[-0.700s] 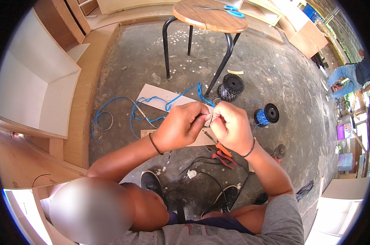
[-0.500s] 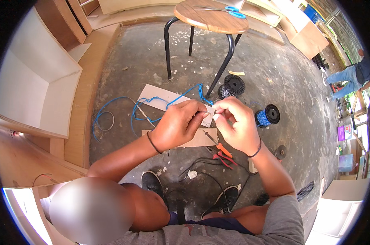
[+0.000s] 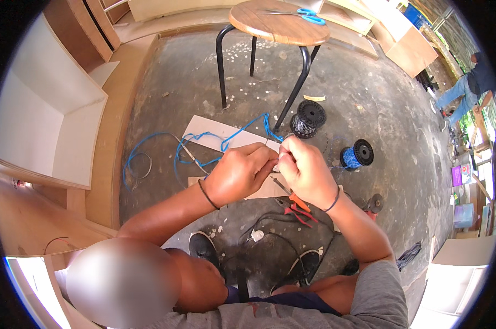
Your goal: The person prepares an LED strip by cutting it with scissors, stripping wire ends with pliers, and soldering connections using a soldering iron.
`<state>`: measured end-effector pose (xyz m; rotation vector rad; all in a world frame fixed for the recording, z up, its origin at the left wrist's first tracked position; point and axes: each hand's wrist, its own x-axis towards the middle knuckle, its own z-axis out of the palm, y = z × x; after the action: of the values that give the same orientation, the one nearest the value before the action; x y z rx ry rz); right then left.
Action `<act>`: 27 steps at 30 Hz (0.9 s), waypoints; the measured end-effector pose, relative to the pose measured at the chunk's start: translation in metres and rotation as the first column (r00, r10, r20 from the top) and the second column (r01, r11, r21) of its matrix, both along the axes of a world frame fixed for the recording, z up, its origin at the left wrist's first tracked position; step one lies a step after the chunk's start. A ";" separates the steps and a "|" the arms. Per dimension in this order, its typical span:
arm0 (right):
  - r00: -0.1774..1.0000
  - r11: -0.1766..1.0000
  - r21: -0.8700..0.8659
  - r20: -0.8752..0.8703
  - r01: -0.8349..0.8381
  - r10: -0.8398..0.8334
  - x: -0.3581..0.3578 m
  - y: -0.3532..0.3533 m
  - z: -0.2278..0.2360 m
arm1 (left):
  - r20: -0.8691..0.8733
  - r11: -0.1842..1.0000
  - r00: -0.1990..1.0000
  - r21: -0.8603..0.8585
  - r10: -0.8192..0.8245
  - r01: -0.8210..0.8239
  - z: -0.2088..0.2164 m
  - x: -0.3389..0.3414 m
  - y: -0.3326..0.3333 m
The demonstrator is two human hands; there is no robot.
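In front of me, above the boards on the floor, my left hand (image 3: 241,172) and my right hand (image 3: 307,169) meet fingertip to fingertip. Both are closed in a pinch on a thin wire, mostly hidden by the fingers. Just beyond them, a blue cable (image 3: 242,129) lies in loose bends across a white board (image 3: 204,131). A second, tan board (image 3: 267,189) is under my hands. Close below my right hand rest a soldering iron (image 3: 299,202) with an orange handle and red-handled pliers (image 3: 301,215).
A spool of dark wire (image 3: 304,129) and a spool of blue wire (image 3: 351,158) stand at right. Farther off is a round stool (image 3: 281,24) carrying blue-handled scissors (image 3: 312,18). A white plug (image 3: 257,235) lies near my feet. Cabinets (image 3: 75,126) line the left; a person (image 3: 470,88) is far right.
My hands have come closer together, the right one shifting slightly left and its fingers curling in. The wire seen between the fingertips is now mostly covered. The person at far right has shifted posture.
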<state>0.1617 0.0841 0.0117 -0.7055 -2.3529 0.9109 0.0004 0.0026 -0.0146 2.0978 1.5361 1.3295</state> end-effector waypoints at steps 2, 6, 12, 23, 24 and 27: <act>1.000 0.981 -0.194 -0.007 -0.007 0.005 0.000 0.001 0.003 | -0.073 0.998 0.997 0.050 0.031 -0.028 0.000 -0.002 -0.001; 0.995 0.967 -0.251 -0.100 -0.044 0.019 -0.001 0.002 -0.001 | 0.020 0.999 0.999 -0.012 0.044 -0.044 -0.002 -0.007 -0.003; 0.996 0.996 0.025 -0.030 -0.084 0.085 -0.006 0.008 -0.007 | 0.060 0.998 0.998 -0.053 0.026 -0.023 -0.002 -0.010 0.000; 0.954 0.835 0.466 -0.097 0.294 -0.282 -0.068 0.256 0.066 | 0.530 0.928 0.822 -0.374 0.208 0.007 -0.011 -0.050 0.007; 0.941 0.804 0.507 -0.046 0.311 -0.335 -0.077 0.291 0.065 | 0.529 0.931 0.823 -0.366 0.208 0.000 -0.010 -0.051 0.008; 0.838 0.834 0.505 0.340 0.220 -0.427 -0.093 0.346 0.053 | 0.700 0.931 0.681 -0.358 0.215 0.075 -0.014 -0.054 0.012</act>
<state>0.0689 0.4297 0.0642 -1.1692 -2.5610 0.0287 -0.0534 0.0146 -0.0285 1.0558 1.3436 1.5035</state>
